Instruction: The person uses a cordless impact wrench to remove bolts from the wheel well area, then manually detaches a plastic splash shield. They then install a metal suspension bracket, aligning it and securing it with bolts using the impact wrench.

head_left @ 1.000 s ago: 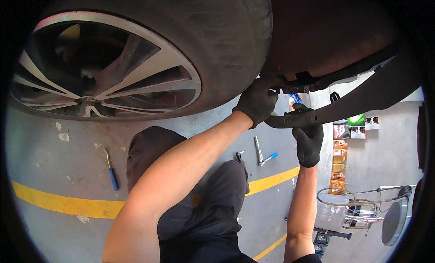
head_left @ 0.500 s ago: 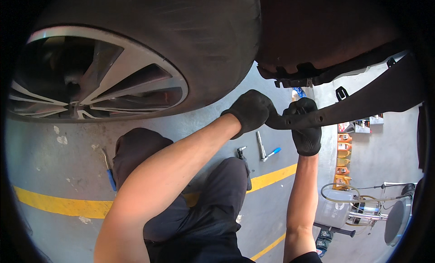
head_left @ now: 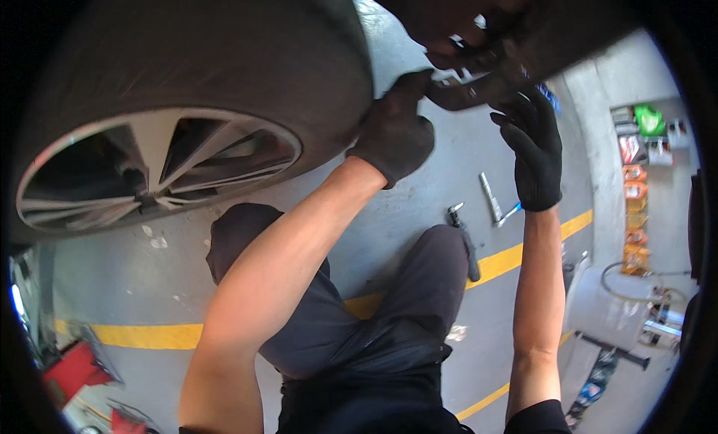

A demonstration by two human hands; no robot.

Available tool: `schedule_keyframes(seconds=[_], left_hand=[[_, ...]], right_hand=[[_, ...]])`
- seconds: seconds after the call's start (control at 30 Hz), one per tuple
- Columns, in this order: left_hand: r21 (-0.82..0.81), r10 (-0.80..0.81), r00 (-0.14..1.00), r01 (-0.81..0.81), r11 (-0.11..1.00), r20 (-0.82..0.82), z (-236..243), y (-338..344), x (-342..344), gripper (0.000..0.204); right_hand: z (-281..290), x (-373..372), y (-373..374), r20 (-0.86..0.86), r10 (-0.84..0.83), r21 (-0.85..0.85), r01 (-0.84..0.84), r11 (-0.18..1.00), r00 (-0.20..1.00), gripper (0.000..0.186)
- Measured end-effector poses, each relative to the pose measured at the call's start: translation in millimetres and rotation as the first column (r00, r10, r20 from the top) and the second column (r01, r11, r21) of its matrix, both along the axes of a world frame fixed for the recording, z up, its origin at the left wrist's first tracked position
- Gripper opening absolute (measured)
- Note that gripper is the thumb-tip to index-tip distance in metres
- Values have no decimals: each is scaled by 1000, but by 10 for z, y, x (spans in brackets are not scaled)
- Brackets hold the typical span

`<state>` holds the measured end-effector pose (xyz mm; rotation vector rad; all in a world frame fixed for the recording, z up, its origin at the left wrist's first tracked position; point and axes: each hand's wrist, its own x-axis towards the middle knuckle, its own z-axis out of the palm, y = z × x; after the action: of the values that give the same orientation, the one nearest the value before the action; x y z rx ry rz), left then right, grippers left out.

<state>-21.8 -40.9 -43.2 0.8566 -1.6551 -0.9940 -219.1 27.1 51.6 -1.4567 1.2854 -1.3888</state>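
Gloved in black, my left hand [head_left: 392,135] grips the curved end of a black plastic trim strip [head_left: 471,94] beside the tire [head_left: 247,53]. My right hand [head_left: 534,150] is raised just under the strip, fingers apart and slightly bent, their tips at its lower side. Above the strip is the dark wheel-well liner [head_left: 449,23] with jagged tabs and gaps. The alloy wheel [head_left: 153,165] fills the left side.
My bent legs [head_left: 404,284] are below. A socket tool [head_left: 493,198] and a black ratchet tool [head_left: 464,243] lie on the grey floor. Orange bottles [head_left: 636,210] and a fluid apparatus [head_left: 613,299] stand at right. Red equipment [head_left: 78,370] is at lower left.
The trim strip and both hands have moved up toward the wheel-well liner. My right hand's fingers have loosened from around the strip. The view has shifted, bringing red equipment in at left.
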Motion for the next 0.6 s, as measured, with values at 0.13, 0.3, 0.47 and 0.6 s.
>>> schedule_keyframes(seconds=[0.13,0.3,0.47,0.6], left_hand=[[301,-83,962,0,953,261,-227,72,48,49],[-175,-73,732,256,951,677,349,636,236,26],[-848,808,287,26,530,514,1662,651,1356,27],[-847,878,-108,229,479,467,2813,204,2575,31]], right_hand=[[-1086,-887,340,-364,-192,9,209,978,911,50],[-3348,-2463,1719,-721,-358,286,726,625,593,55],[-4196,-3255,3245,-865,-443,91,942,324,236,40],[-4165,-3107,3304,-877,-467,-141,871,470,110,41]])
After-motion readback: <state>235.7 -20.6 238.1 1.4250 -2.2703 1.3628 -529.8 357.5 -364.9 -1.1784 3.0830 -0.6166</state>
